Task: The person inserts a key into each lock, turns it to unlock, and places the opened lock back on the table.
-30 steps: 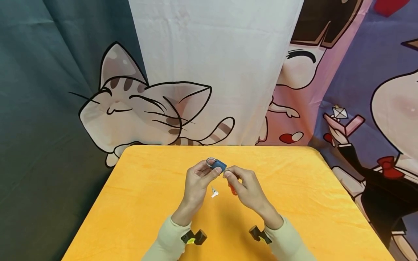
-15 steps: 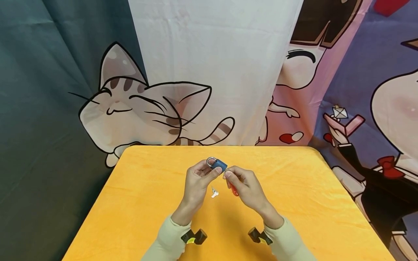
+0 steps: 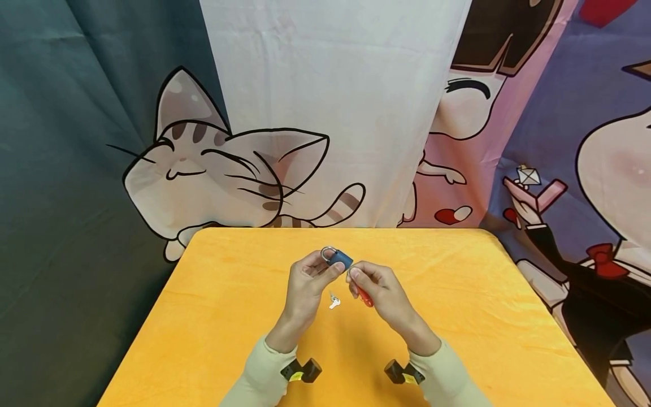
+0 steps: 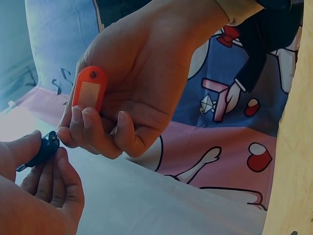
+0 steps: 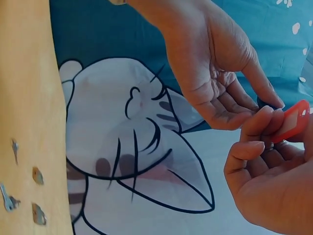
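My left hand (image 3: 305,282) holds a small blue padlock (image 3: 341,259) between thumb and fingers, its silver shackle pointing up and left. My right hand (image 3: 382,288) has its thumb and index fingertip pinched together right against the padlock's lower right end. What lies in that pinch is mostly hidden. A red key tag (image 3: 365,297) hangs out under the right fingers. In the left wrist view, the curled right fingers lie over one end of the red tag (image 4: 91,90), and the padlock (image 4: 46,147) sits in the left hand. The padlock is mostly covered in the right wrist view.
Loose silver keys (image 3: 334,301) lie on the yellow table (image 3: 229,316) below the hands. Further small metal pieces (image 5: 38,214) show on the table in the right wrist view. A cartoon-printed curtain (image 3: 330,85) hangs behind the far edge.
The right hand has turned slightly, and more of the red key tag shows beneath its fingers. The left hand and padlock stay almost still.
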A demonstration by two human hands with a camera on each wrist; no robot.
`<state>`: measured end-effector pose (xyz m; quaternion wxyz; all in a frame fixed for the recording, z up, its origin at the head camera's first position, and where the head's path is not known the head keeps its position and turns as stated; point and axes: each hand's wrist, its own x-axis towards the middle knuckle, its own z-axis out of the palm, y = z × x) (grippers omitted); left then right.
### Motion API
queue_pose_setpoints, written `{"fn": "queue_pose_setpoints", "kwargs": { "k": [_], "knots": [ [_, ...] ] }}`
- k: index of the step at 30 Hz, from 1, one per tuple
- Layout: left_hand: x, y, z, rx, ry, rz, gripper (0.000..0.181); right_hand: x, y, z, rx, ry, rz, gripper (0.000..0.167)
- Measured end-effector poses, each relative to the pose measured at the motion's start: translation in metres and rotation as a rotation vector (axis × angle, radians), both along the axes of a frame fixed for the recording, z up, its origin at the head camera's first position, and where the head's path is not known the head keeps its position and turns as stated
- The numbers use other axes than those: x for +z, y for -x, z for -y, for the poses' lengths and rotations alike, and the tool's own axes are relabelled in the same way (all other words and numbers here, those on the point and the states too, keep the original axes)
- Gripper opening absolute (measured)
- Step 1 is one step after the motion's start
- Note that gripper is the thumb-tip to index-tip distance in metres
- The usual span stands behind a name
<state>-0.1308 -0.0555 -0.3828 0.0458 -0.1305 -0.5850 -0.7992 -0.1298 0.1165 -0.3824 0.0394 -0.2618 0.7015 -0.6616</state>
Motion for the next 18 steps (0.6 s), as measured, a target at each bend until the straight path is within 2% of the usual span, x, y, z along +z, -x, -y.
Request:
{"fn": "queue_pose_setpoints", "kwargs": {
  "k": [4,7,14,18],
  "knots": [
    [-0.0011,-0.0003,-0.0003,0.001,-0.005,0.006,0.020,-0.0006,-0.0021,0.0010,0.008,0.040,0.096,0.031],
    [-0.0011,-0.0007,-0.0007,0.006,-0.016,0.011,0.018,-0.0011,-0.0036,0.0024,-0.014,0.043,0.106,0.030],
    [-0.0006,-0.0023,-0.0012,0.018,-0.018,0.031,0.016,-0.0034,-0.0059,0.0046,-0.126,-0.078,-0.088,0.022],
    [-0.0001,-0.0016,-0.0012,0.020,-0.015,0.007,0.017,-0.0028,-0.0057,0.0039,-0.167,-0.124,-0.139,0.019]
  ]
}}
